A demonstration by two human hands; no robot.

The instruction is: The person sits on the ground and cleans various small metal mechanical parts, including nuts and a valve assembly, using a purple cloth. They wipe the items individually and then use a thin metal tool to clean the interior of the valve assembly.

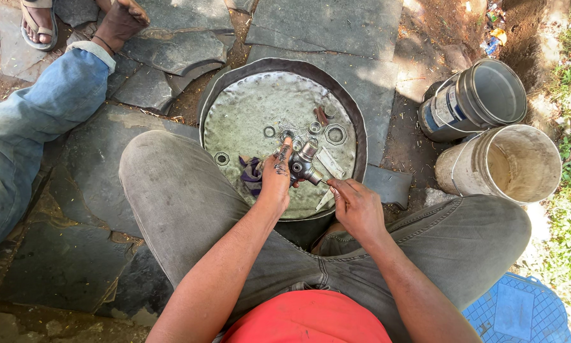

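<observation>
1. The left hand (276,180) is gripping a grey metal fitting (303,163) over the dented round pan (247,114).
2. The right hand (356,206), at four o'clock of the fitting, is pinching a thin tool (324,181) against it.
3. Nuts and washers (327,130) are lying in the pan at twelve o'clock.
4. Slate paving (323,25) is lying all around; two buckets (498,136) are standing at three o'clock, another person's jeans leg (31,114) at nine.
</observation>
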